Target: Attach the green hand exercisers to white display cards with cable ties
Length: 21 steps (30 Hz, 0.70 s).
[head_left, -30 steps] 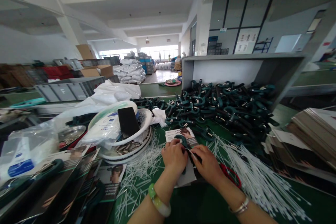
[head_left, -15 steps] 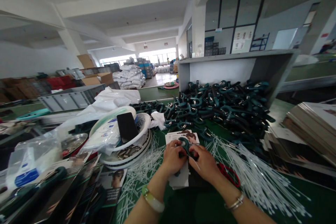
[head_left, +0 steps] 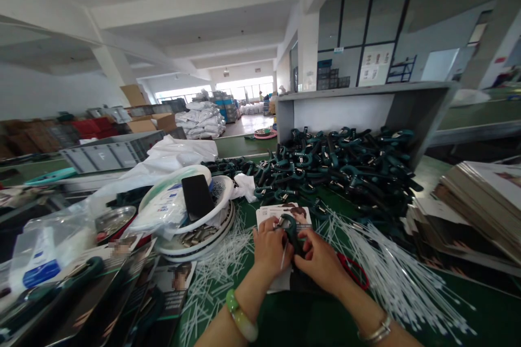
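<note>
A dark green hand tool [head_left: 290, 225] with a C-shaped head lies over a stack of printed cards [head_left: 264, 211] in front of me. My left hand [head_left: 271, 246] is closed around the tool's left side, and a thin white cable tie [head_left: 284, 258] shows by its fingers. On the other side, my right hand [head_left: 321, 261] has its fingers curled against the dark handle; the fingertip contact is partly hidden. Loose white cable ties [head_left: 391, 271] fan out to the right, close to red-handled scissors [head_left: 358, 271].
Behind the cards, many similar tools [head_left: 342, 165] spill from a grey bin [head_left: 431, 119]. At left are a white basket [head_left: 226, 195] with a black phone [head_left: 197, 196], carded tools [head_left: 77, 293] and more ties [head_left: 220, 265]. Stacked cards [head_left: 480, 195] stand at right.
The tool has turned so its handle points down to the right. My right hand has moved off the tie's tail to the handle, and the tie now hangs by my left fingers.
</note>
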Tool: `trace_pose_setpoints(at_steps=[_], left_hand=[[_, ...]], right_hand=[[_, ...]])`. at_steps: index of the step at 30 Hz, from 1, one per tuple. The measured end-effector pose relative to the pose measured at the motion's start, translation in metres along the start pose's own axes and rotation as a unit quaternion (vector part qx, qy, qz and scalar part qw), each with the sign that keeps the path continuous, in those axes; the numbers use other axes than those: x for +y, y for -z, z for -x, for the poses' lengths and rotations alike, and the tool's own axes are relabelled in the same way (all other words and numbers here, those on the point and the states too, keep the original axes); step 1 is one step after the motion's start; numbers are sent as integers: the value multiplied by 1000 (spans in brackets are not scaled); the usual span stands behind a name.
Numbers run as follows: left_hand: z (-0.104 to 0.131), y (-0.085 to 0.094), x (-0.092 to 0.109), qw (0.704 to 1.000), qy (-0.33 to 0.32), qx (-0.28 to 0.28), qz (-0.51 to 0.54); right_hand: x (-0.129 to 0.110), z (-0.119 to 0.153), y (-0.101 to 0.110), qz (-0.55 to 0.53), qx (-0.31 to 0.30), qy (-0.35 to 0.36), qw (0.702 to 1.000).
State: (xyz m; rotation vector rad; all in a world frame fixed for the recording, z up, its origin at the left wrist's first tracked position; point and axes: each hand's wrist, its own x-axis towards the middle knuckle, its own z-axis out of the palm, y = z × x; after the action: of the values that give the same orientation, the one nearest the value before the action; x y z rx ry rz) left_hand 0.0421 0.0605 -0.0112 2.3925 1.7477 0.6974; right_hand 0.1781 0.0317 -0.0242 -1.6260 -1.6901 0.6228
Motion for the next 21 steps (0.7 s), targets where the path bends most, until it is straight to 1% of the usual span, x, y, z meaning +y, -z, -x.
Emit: trace_pose_setpoints(at_steps=[3,6,8,11,13,14,16,18,20,21], left_hand=[[-4,0,-5,999,-34,5,28],[-7,2,-5,996,-77,-21,25],[-7,5,-2,996,-88,-32,6],[-4,9,1,996,-75,-27,-32],[0,11,2,998,-48,-20,-43],[1,11,2,998,-35,-16,-41],[4,10,1,999,-10,-3,-32],[7,8,2,1000,3,12,-26],[8,6,5,999,13,24,-27],[8,5,6,999,16,27,-27]], right_hand=[[0,4,4,3,10,12,1000],[-1,4,5,32,16,25,999],[-2,1,5,50,25,27,998],[0,-4,14,34,38,30,998],[8,-4,29,38,44,32,998],[13,-3,39,63,39,29,997],[27,4,57,181,2,11,983],[40,15,71,301,-61,-18,951],[49,25,76,368,-114,-38,922],[51,30,76,383,-128,-38,914]])
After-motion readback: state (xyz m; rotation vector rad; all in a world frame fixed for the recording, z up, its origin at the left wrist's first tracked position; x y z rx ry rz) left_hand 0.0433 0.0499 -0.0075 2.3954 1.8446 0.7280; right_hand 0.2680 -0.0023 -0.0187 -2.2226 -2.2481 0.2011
